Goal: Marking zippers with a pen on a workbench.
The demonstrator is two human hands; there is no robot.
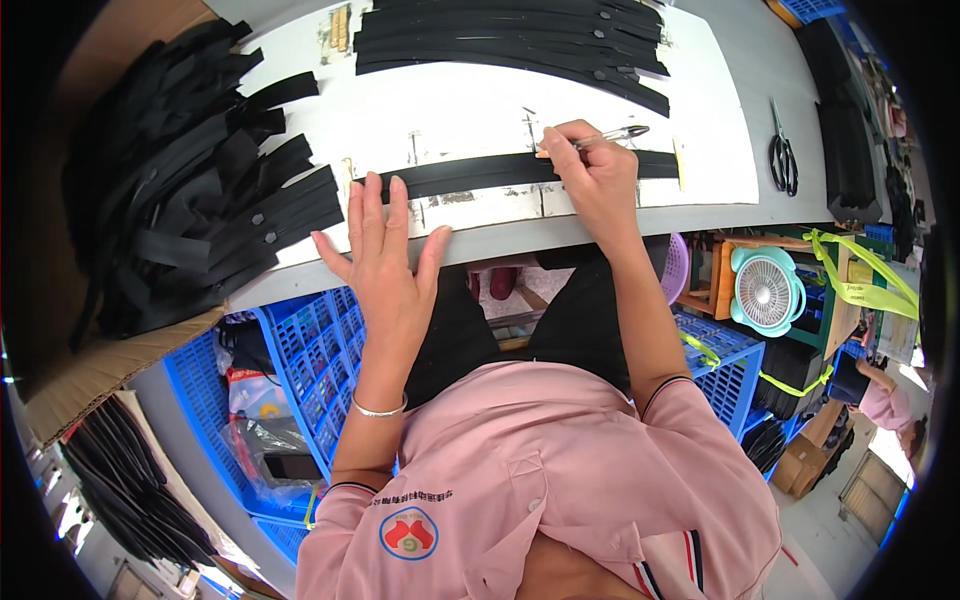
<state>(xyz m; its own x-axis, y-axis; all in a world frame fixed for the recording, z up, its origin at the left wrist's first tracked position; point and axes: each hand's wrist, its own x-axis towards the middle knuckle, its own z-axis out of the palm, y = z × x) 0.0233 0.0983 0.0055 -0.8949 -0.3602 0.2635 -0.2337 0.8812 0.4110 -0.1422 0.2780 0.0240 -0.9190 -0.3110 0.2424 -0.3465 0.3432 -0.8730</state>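
A single black fabric strip [460, 178] lies straight across a white sheet [705, 120] that carries dark marking lines. My left hand [385, 265] rests with fingers spread on and beside the strip's left end. Between the fingers of my right hand [603, 190] is a clear ballpoint pen [612, 136], its tip hidden by my fingers near the strip's upper edge. At the top of the sheet, several black strips [500, 42] lie side by side. On the left a large heap of similar strips [165, 190] spills from a cardboard box [110, 375].
Black-handled scissors [783, 160] lie on the grey table [795, 95] to the right. Below the table edge stand blue plastic crates [310, 345], and a turquoise fan [768, 290] is at the right. Another person [885, 400] is at the far right.
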